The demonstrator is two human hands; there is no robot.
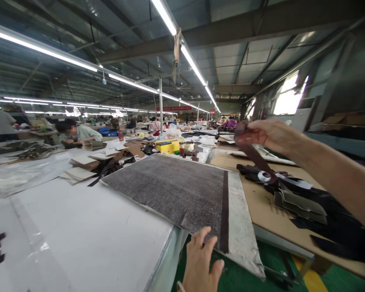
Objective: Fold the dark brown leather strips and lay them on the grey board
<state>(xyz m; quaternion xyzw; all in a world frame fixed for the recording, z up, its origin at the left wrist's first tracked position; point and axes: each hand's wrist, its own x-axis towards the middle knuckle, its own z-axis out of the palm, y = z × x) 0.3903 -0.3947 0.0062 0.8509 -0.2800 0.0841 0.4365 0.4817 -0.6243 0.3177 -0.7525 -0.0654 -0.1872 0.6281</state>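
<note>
My right hand is raised over the right side of the bench, its fingers pinched on a dark brown strip that hangs toward a pile of dark pieces. Below, my left hand has its fingers spread and slightly curled, at the near edge of a dark grey, rough-surfaced sheet; I cannot tell whether the fingertips touch it. A second dark brown strip lies straight along the sheet's right side. Both rest on a pale, stained board.
A white-covered table spreads out at left, with stacked pale pieces behind. On cardboard at right lie dark pieces and folded olive pieces. A yellow box stands beyond the sheet. Another person leans over a table.
</note>
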